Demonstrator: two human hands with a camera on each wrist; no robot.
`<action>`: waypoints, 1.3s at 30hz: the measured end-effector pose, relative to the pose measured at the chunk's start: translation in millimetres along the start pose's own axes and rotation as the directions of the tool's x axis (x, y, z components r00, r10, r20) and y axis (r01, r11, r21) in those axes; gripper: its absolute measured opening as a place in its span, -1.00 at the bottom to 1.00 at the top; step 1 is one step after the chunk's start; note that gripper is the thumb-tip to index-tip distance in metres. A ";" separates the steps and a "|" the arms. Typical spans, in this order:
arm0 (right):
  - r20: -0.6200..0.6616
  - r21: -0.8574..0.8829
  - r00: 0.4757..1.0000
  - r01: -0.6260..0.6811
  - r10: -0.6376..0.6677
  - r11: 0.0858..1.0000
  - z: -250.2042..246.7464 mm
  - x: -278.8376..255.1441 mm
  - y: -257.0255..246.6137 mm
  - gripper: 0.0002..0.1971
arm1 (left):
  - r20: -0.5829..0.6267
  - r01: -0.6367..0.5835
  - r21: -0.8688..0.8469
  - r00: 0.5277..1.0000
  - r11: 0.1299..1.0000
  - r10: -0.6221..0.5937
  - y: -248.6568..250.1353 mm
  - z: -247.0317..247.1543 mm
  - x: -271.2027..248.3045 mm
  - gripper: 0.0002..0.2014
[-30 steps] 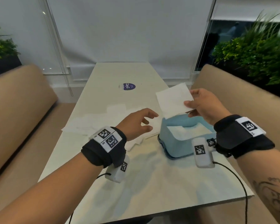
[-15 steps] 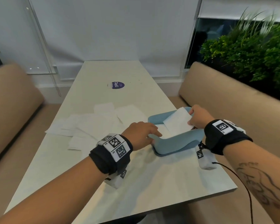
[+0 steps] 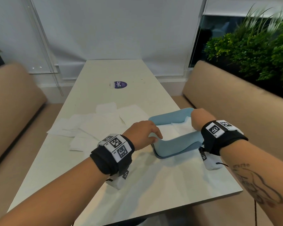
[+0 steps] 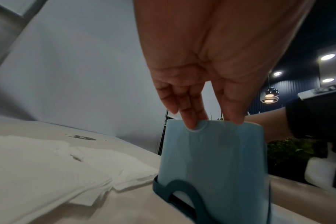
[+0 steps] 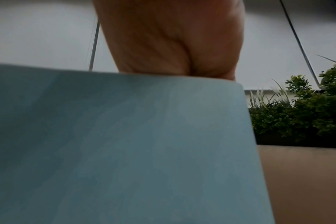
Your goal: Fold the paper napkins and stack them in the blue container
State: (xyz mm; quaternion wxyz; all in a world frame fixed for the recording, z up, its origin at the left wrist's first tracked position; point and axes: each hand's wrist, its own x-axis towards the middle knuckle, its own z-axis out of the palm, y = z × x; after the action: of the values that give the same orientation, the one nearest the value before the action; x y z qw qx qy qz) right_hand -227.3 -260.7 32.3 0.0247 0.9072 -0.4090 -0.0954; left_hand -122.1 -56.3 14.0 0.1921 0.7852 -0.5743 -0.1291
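**Napkins (image 3: pixel 95 126) part-stacked: soft stock, to be handled by the edges**

Loose napkins lay spread and overlapping on the table (image 3: pixel 121 185), just left of the blue container (image 3: pixel 175 148). A white stack (image 3: pixel 168 131) of folded ones sat inside the container.

The left hand (image 3: pixel 140 132) was at the container's near-left corner. Its fingers (image 4: pixel 190 119) were nearly straight, with the tips and thumb resting on the rim and clasping nothing. The right hand (image 3: pixel 198 118) reached down into the container at its right side. Its fingers were hidden behind the wall in both the head and right wrist views. Whether they gripped a napkin or lay flat on the stack could not be told.

Assessment: the napkins appeared thin, limp and very light. They would likely tear or crumple under a hard pull, and overlapping sheets might lift together. A sheet was judged best taken by a pinch at a corner or free edge, clear of its neighbours, then creased flat against the table. A folded piece should be carried by its folded edge so that it did not spring open.

The container looked light and smooth-walled, and could slide when the stack was pressed. A steadying touch at the rim, such as the left hand gave, seemed prudent. Much of the loose pile was not yet folded.
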 end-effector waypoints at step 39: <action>0.024 0.509 0.939 0.283 -0.342 0.813 -73.3 -45.2 -99.4 -0.78 | -0.127 0.259 -0.194 0.950 0.946 -0.286 -57.8 -41.0 -48.8 -0.81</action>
State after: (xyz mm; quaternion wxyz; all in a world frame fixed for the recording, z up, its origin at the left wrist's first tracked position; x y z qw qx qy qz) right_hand -169.1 -163.4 98.8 -0.2495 0.9303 -0.2657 -0.0412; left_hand -70.5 11.9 23.8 0.2842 0.8448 -0.4300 -0.1438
